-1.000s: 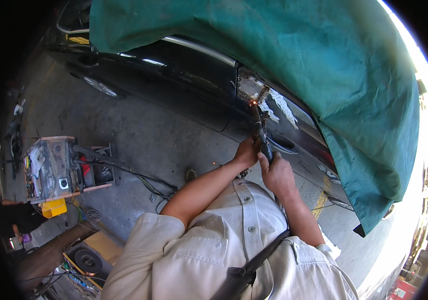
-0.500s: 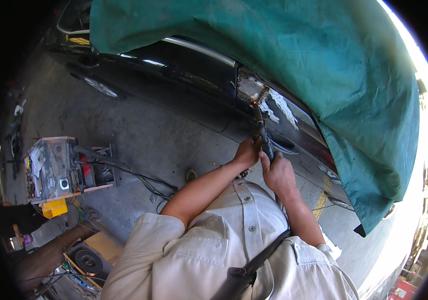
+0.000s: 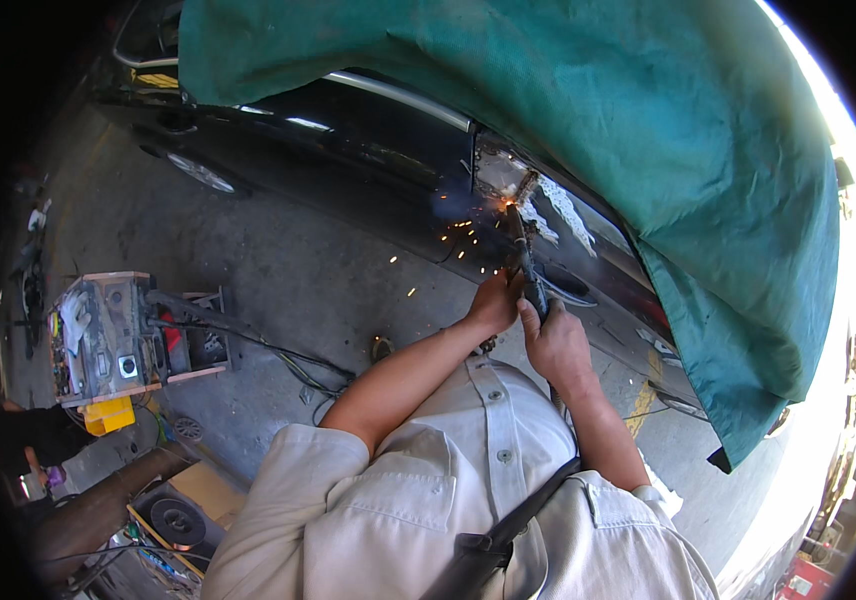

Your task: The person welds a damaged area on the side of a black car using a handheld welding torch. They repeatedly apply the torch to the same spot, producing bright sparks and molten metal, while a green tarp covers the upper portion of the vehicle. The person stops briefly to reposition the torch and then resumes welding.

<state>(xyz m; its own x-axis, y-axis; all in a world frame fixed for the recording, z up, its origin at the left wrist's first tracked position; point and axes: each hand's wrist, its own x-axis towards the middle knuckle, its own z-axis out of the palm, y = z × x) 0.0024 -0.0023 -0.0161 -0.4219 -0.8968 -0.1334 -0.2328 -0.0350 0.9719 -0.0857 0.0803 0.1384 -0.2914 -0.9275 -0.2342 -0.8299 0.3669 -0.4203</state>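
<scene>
A dark welding torch (image 3: pixel 522 240) points up and away from me, its nozzle against the car's body beside the bare metal patch (image 3: pixel 498 170). An orange glow burns at the tip. My right hand (image 3: pixel 557 347) is closed round the torch's handle, thumb along it. Just left of that, my left hand (image 3: pixel 495 303) is closed against the torch's side and steadies it; its fingertips are partly hidden. White, ragged-edged stripped areas (image 3: pixel 568 215) lie to the right of the nozzle, above a door handle (image 3: pixel 568 287). Sparks (image 3: pixel 460 230) and faint smoke spread left from the tip.
A green cover (image 3: pixel 548 90) drapes over the black car (image 3: pixel 348 160). On the left stands a welding machine on a cart (image 3: pixel 108 340), with cables (image 3: pixel 298 365) running toward me. A person's dark sleeve (image 3: pixel 43 440) shows beyond a box holding a black spool (image 3: pixel 178 522).
The small glow at the nozzle has grown brighter. A spray of sparks and a bluish haze now fly left and down from it. Both hands keep nearly the same place on the torch.
</scene>
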